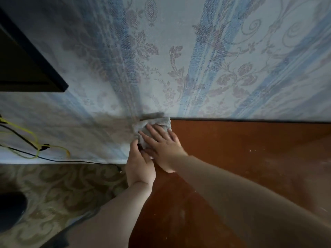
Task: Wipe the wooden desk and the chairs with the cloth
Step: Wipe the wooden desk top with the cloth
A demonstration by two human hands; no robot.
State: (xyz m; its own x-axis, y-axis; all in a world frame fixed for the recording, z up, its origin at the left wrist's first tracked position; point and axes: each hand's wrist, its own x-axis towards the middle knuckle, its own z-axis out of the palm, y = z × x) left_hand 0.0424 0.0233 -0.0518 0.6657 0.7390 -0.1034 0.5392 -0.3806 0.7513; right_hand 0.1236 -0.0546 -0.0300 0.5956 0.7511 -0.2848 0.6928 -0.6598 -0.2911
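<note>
A grey cloth [157, 124] lies at the far left corner of the reddish-brown wooden desk [250, 149], against the wall. My right hand [162, 143] presses flat on the cloth with straight, spread fingers. Beside the desk's left edge, my left hand [138, 165] pinches the cloth's lower left edge between thumb and fingers. Pale dust specks show on the desk top. No chair is in view.
Blue floral wallpaper [197, 59] rises behind the desk. A dark shelf or frame [30, 68] juts out at upper left. Yellow and black cables [35, 145] hang along the wall's base. A patterned carpet [62, 194] covers the floor at left, with a dark object [10, 210] on it.
</note>
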